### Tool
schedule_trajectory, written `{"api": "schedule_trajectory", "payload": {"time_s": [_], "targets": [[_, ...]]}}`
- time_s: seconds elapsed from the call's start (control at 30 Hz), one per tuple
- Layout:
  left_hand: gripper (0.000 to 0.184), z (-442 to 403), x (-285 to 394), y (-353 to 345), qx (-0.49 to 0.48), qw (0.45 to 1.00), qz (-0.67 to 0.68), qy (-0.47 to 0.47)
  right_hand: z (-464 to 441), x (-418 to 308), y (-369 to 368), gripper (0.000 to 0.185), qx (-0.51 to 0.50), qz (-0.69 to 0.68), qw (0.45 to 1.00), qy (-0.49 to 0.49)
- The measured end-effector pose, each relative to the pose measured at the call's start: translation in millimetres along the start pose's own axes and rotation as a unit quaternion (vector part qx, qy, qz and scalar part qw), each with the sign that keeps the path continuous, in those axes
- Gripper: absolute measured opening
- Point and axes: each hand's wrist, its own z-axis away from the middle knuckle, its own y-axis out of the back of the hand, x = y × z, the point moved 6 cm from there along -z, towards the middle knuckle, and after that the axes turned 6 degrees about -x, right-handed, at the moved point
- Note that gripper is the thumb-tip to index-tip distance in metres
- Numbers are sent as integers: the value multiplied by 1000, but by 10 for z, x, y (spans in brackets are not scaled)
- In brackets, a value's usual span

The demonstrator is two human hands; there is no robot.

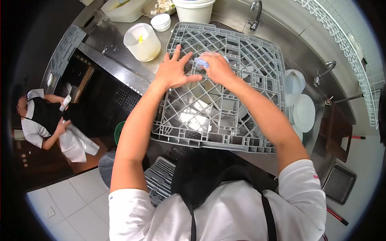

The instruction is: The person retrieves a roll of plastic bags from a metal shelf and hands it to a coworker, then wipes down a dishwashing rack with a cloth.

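The gray rack [193, 141] lies at the surface's [132, 76] near edge. The right hand's [220, 69] grip holds 1 blue cloth [200, 63] against it; the left hand's [173, 73] is spread wide. Rack portions wiped or left: cannot tell.

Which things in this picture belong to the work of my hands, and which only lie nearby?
In use:
- grey rack, under left hand
- blue cloth, in right hand

Seemingly just nearby:
- translucent container
- small white tub
- white bucket
- metal tray
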Motion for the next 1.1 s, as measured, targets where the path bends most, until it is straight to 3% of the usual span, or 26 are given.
{"api": "schedule_trajectory", "payload": {"time_s": [0.03,0.13,0.17,0.23,0.27,0.33,0.37,0.47,0.57,0.73,0.87,0.97,1.0,1.1], "targets": [[110,33,20,6,-9,1000,-10,5,-21,16,4,22,-53,-76,992,-81],[117,9,-4,-7,-1,1000,4,11,30,-95,316,17,-27,-188,975,-118],[118,-5,-24,-19,7,1000,18,11,31,3,356,20,42,-185,973,-128],[119,-27,-42,-30,18,999,27,8,-65,73,331,26,110,-143,973,-143],[120,-47,-56,-30,14,999,30,10,-67,-74,197,35,25,-37,993,-108],[120,-14,-36,-38,11,999,31,8,26,144,-207,35,45,111,992,27],[121,-6,-42,-30,14,999,34,7,-8,172,-142,33,13,76,997,25],[121,24,-85,-29,21,999,50,7,-62,-40,147,28,-134,21,985,-106],[118,45,-81,-39,23,998,65,-2,-211,-177,23,22,-152,169,968,-104],[118,116,-88,-56,36,998,58,-6,-242,-152,-33,20,-129,175,976,-18],[118,140,-64,-20,26,998,61,0,-167,17,166,29,-139,-3,981,-132],[119,118,-73,-6,31,998,58,13,-186,10,95,24,-114,20,992,-58],[119,118,-47,-26,29,998,53,14,-216,-145,70,22,-137,96,984,-56],[119,109,-30,-35,35,998,41,14,-255,-124,-125,21,-60,177,981,-56]]}}
